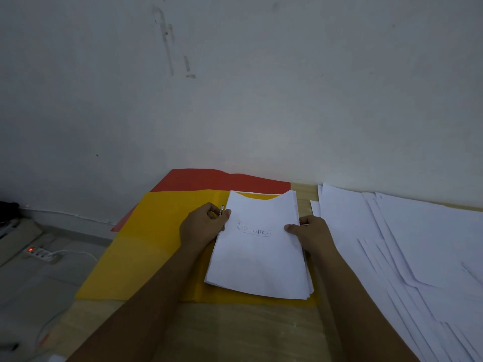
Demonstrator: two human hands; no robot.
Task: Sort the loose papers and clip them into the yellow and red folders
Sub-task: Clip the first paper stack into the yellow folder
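Note:
An open yellow folder [146,246] lies flat on the wooden table, partly covering a red folder [209,180] behind it. A stack of white papers [258,259] with "Dokumen" written on the top sheet rests on the yellow folder's right half. My left hand [202,224] grips the stack's left edge, thumb on top, right by the folder's metal clip [222,209]. My right hand [311,232] holds the stack's right edge, thumb on the top sheet and fingers curled under.
Many loose white sheets [407,246] are spread over the right side of the table [235,330], reaching the wall. On the floor to the left lies a power strip [41,253] with a red light and white cables.

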